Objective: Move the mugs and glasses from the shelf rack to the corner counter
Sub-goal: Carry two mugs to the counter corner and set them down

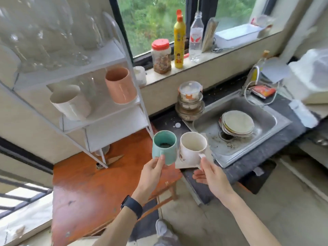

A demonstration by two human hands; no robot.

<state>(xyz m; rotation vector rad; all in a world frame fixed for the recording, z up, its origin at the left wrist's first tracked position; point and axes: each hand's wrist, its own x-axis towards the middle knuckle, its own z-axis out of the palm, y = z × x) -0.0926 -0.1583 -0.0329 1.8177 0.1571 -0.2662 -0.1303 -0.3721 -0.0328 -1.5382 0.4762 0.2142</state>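
1. Head view, L side: left hand (152, 172) is gripping the teal mug (164, 150). The thumb is pressing the near wall by the handle and the other fingers are wrapping behind. The mug is sitting upright in mid-air, past the wooden table (99, 183) edge.
2. R side: right hand (211, 176) is pinching the handle of the cream mug (192, 148), w/ the lower fingers hanging loose underneath. The mug is upright, hovering over the corner counter (163, 121) edge, just beside the sink (248, 132).
3. The two mugs are riding side by side. Touching or nearly, can't tell.
4. Handling: both are looking like glazed ceramic, so stiff, prob. slick and chippable if they're knocking together. The handle is the sure hold.
5. Shelf rack (106, 110): pink mug (119, 85) and white mug (70, 102) are waiting on the mid shelf. The glasses (53, 36) up top are showing blurred. They're likely thin and fragile, so best taken round the body.
6. Stacked containers (190, 102) are crowding the corner.
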